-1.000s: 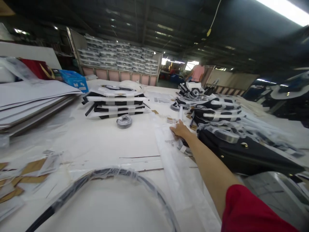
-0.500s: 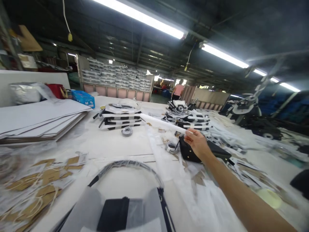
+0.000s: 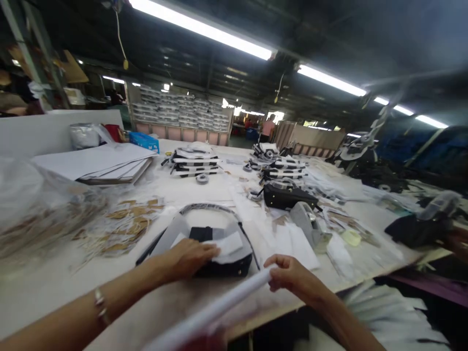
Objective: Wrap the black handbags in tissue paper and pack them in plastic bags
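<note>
Black handbag [image 3: 239, 267] with an arched, film-wrapped handle [image 3: 210, 206]: lower centre of frame, on a white worktable [image 3: 175, 192], handle pointing up the frame. Crumpled white sheet packing [image 3: 231, 243] shows at its opening. Left hand [image 3: 192, 256] lies over the packing, palm down; cannot tell whether the fingers grasp any of it. Right hand [image 3: 287, 274], just right of the bag, pinches the upper end of a long, narrow white strip [image 3: 230, 301] between thumb and fingers. Strip slants to the bottom edge, lower end blurred.

Surroundings: flat brown tags with pale strings [image 3: 137, 214] in a loose heap, left of the bag. A second black bag [image 3: 287, 196], right of centre, lies near a grey, rounded tape dispenser [image 3: 305, 219]. Farther up: stacked black-and-white wrapped pieces [image 3: 195, 163] at centre, large white flat boards [image 3: 98, 161] at left, bright blue box [image 3: 144, 142] beyond them.
</note>
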